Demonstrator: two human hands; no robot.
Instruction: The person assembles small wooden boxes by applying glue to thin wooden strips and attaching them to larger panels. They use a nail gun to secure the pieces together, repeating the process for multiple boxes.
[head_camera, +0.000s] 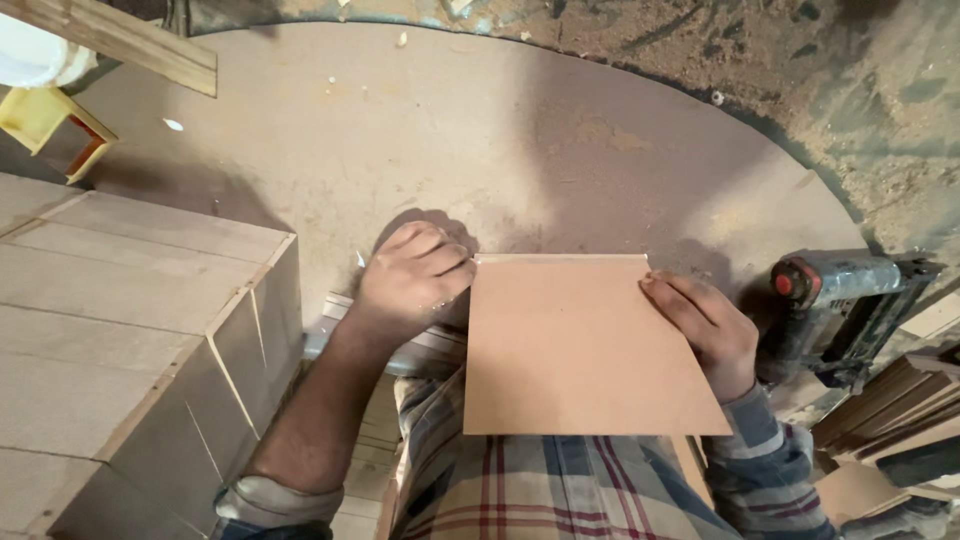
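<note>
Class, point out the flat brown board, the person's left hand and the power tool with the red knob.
flat brown board (580, 345), head view, middle of its top face.
left hand (412, 280), head view, back of the hand.
power tool (845, 300), head view, its grey body.

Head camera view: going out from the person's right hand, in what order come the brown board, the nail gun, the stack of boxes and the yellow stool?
From the right hand:
1. Brown board: touching it, along the board's right edge.
2. Nail gun: just to the right, on the round table.
3. Stack of boxes: across at the left, beyond the left hand.
4. Yellow stool: top left corner, farthest.
</note>
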